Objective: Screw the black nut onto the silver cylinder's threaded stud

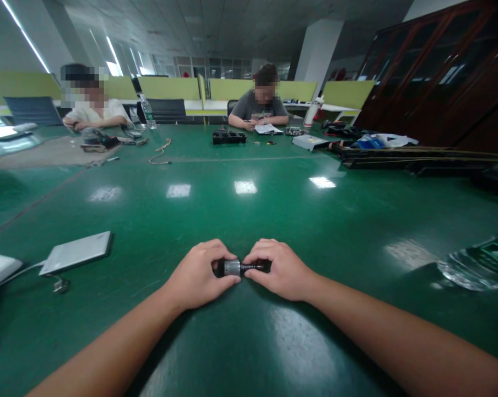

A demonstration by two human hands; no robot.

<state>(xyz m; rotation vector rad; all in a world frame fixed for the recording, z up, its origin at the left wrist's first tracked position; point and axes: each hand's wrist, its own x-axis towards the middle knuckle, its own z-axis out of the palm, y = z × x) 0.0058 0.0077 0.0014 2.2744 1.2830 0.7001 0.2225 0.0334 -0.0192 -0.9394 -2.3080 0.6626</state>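
Note:
My left hand (198, 274) is closed round a short silver metal cylinder (232, 268), thumb on the near side and fingers on the far side. From the cylinder's right end runs a thin dark shaft (249, 267) with coils or threads; I cannot tell which. My right hand (282, 271) pinches this shaft between thumb and fingertips. The piece lies level, just above or on the green table (216, 215). Its far right end is partly hidden by my right hand.
To the left lie a flat white device (77, 252) with a cable and a small metal plug (61, 285). A clear bottle (478, 262) lies at right. Across the table are a black tray (229, 138), a cord (161, 151), long dark bars (398, 158) and two seated people.

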